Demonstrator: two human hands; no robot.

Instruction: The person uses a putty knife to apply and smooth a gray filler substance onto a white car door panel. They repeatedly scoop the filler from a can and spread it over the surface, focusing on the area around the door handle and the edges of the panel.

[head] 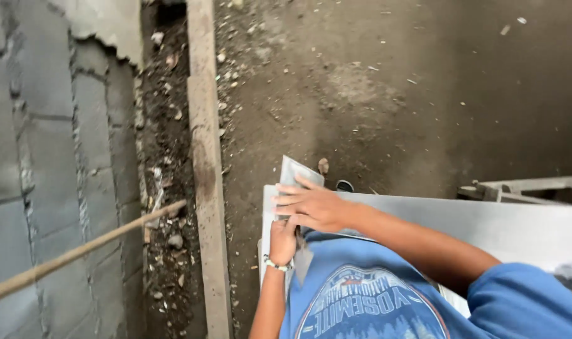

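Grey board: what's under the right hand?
The right hand lies flat on a grey trowel blade at the grey board corner. The left hand grips below; handle hidden.

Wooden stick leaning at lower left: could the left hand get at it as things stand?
Probably not readily. The left hand is shut on a trowel against the grey board, and the wooden stick lies well off to the left, beyond the upright plank.
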